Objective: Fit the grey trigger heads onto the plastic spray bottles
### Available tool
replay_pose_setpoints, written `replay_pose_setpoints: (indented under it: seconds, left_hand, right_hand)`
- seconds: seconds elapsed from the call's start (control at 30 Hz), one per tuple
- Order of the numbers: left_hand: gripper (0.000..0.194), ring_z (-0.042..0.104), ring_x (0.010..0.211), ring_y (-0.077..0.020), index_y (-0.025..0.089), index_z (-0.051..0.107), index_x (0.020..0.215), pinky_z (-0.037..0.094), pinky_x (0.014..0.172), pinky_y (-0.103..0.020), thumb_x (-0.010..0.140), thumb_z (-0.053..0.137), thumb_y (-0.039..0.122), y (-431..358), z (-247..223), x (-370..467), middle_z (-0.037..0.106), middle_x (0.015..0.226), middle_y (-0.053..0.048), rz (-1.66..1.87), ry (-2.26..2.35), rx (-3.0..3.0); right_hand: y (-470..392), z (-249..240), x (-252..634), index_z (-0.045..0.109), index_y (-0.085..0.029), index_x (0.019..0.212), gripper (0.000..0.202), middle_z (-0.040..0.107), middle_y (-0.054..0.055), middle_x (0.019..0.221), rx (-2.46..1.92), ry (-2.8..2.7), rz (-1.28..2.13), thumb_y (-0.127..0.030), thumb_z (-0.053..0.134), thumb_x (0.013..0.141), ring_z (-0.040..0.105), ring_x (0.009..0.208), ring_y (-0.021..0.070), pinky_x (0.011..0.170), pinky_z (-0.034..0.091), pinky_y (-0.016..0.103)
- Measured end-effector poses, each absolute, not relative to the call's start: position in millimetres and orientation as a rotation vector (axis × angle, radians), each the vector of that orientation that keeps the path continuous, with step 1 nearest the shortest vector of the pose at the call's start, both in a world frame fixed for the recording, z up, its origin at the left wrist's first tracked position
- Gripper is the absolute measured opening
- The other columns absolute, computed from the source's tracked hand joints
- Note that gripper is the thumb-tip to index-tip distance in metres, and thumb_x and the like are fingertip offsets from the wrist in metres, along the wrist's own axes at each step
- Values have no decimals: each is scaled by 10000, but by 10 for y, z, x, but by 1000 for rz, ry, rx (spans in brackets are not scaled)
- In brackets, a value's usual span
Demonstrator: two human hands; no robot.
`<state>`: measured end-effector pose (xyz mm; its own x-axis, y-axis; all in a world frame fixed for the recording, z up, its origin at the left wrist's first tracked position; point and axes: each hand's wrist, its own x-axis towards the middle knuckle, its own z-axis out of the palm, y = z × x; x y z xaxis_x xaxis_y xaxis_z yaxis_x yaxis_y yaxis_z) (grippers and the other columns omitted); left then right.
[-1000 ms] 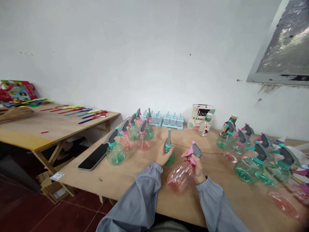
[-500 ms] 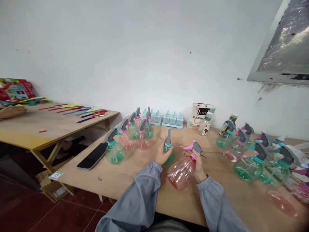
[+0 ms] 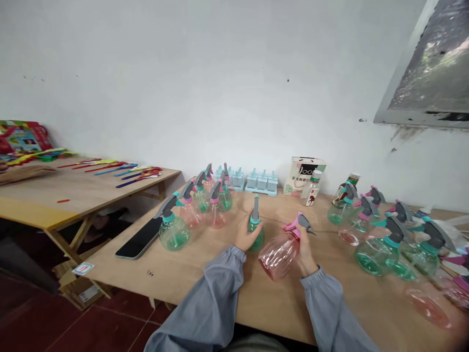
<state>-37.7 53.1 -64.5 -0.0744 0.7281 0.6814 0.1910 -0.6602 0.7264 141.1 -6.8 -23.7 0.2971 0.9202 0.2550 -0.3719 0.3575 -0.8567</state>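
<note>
My left hand (image 3: 246,234) is wrapped round a green spray bottle (image 3: 258,238) with a grey and teal head, upright on the table. Just to its right, my right hand (image 3: 305,247) grips the neck of a pink spray bottle (image 3: 277,255), which is tilted with its base toward the lower left. Green and pink bottles stand in a group to the left, the nearest a green one (image 3: 174,233). More lie or stand at the right, among them a green bottle (image 3: 377,255) with a teal trigger.
A phone (image 3: 139,238) lies at the table's left edge. Light blue moulds (image 3: 261,183), a paper box (image 3: 301,177) and a white-capped bottle (image 3: 313,188) stand at the back. On the left table (image 3: 84,188), a person's hand (image 3: 27,173) rests near coloured strips.
The pink bottle in my right hand has shifted slightly right and turned a little. The other person's hand on the left table has moved. My left hand has stayed on the green bottle.
</note>
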Motion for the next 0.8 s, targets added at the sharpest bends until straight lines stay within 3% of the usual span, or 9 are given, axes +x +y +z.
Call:
replay_pose_setpoints:
  seconds: [0.1,0.27,0.37,0.47,0.57,0.67,0.8]
  left_hand:
    - [513,651,1185,-271,183,620,1272,471,1083,-466,819,687,414,533,-647,-371,698,1256,-128,1795,996,1787]
    - [507,657,1172,-262,186,620,1270,477,1073,-449,814,686,398,523,-627,-374,703,1250,-122,1796,982,1790]
    - [513,657,1164,-260,187,606,1288,476,1069,-449,826,677,399,512,-611,-383,705,1232,-120,1782,964,1800]
    - [601,627,1205,-257,206,546,1368,457,1083,-441,817,693,394,499,-611,-384,667,1289,-115,1788,981,1770]
    - [735,643,1134,-228,225,438,1473,459,1065,-413,807,711,375,486,-622,-377,669,1225,-96,1783,1029,1724]
    - [791,652,1049,-205,225,388,1507,465,1035,-386,803,720,365,478,-628,-372,674,1123,-74,1774,1058,1702]
    - [791,644,1034,-200,232,387,1501,467,1016,-379,797,722,364,479,-622,-372,663,1116,-66,1782,1041,1707]
  right_hand:
    - [-70,-200,1413,695,-229,797,359,773,41,855,-797,-830,978,-558,742,661,708,779,223,633,539,303]
    - [-117,-152,1432,643,-231,648,378,700,13,621,-811,-892,851,-591,758,667,668,607,185,641,546,318]
    - [-175,-102,1518,695,-240,719,346,746,26,725,-816,-1024,815,-575,775,701,721,759,216,773,579,365]
    - [-300,-55,1722,742,-233,790,391,755,35,744,-928,-1108,789,-585,833,647,730,791,256,776,592,419]
    - [-554,-62,2033,760,-230,851,440,770,42,812,-1063,-1085,603,-610,832,642,731,805,261,783,596,426]
    - [-911,-131,2384,762,-248,933,392,781,50,910,-1183,-1061,389,-593,764,747,727,823,240,821,592,411]
    - [-1313,-261,2872,755,-263,849,366,766,43,844,-1359,-1052,34,-616,713,763,714,837,268,858,567,440]
